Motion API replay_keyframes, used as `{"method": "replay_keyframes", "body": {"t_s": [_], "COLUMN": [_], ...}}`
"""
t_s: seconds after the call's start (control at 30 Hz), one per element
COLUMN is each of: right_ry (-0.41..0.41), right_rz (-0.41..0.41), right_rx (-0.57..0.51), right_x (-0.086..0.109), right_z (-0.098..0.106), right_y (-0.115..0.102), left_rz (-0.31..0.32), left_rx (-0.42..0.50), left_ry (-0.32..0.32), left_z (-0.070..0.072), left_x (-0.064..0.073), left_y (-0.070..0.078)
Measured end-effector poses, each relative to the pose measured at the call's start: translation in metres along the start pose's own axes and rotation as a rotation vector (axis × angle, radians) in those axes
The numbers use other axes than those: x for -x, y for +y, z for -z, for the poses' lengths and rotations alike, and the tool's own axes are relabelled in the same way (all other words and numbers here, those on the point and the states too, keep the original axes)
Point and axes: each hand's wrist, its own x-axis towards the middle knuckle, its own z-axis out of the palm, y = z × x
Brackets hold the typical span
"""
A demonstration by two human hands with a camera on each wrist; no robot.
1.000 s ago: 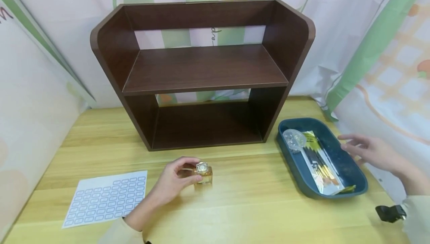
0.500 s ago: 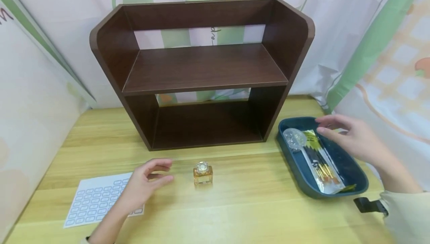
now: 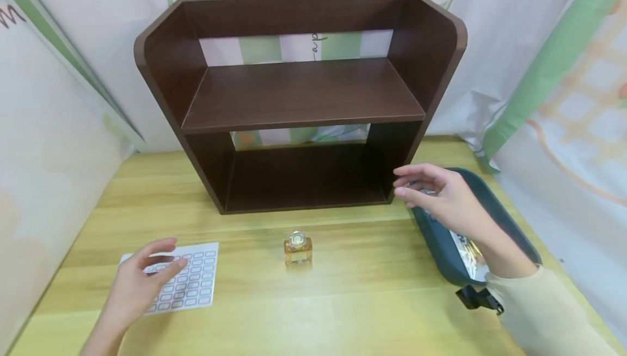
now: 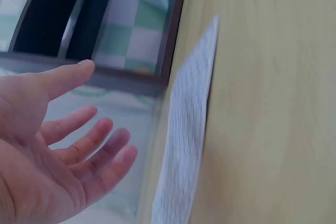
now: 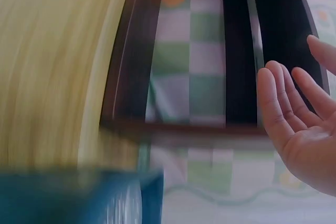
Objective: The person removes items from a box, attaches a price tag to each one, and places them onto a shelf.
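My left hand [image 3: 139,282] hovers over a white sheet [image 3: 198,274] printed with rows of small blue-framed labels; nothing is in its fingers. In the left wrist view the same sheet [image 4: 189,114] lies beyond the spread fingers [image 4: 107,171]. A small square glass bottle [image 3: 297,250] of amber liquid with a clear faceted cap stands upright on the table, between the two hands. My right hand [image 3: 443,198], also holding nothing, is above the left side of a dark teal tray [image 3: 509,220], covering part of it. Its fingers are loosely bent.
A dark brown two-tier shelf [image 3: 303,94] stands at the back of the wooden table [image 3: 343,307]. In the tray lies a packet of brushes [image 3: 470,255], partly hidden by the right arm. Patterned curtains [image 3: 578,73] hang around the table's sides and back.
My left hand has let go of the bottle and moved left over the label sheet. My right hand has swung left from the tray's far right side across the tray. The bottle stays put.
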Motion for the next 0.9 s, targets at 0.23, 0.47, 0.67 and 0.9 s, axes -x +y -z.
{"method": "replay_keyframes", "body": {"t_s": [0.23, 0.47, 0.67, 0.9], "right_ry": [-0.072, -0.129, -0.171, -0.212], "right_rz": [0.017, 0.018, 0.015, 0.045], "right_rx": [-0.167, -0.282, -0.318, -0.353], "right_x": [-0.011, -0.023, -0.037, -0.055], "right_z": [-0.035, -0.069, -0.092, -0.115], "right_y": [-0.013, -0.025, -0.037, -0.046], "left_rz": [0.086, 0.183, 0.180, 0.157], "left_rx": [-0.283, -0.450, -0.524, -0.554], "left_ry": [-0.015, -0.184, -0.226, -0.247], "left_z": [0.021, 0.026, 0.024, 0.019], "left_x": [0.013, 0.012, 0.008, 0.006], "left_y": [-0.025, -0.031, -0.035, -0.039]}}
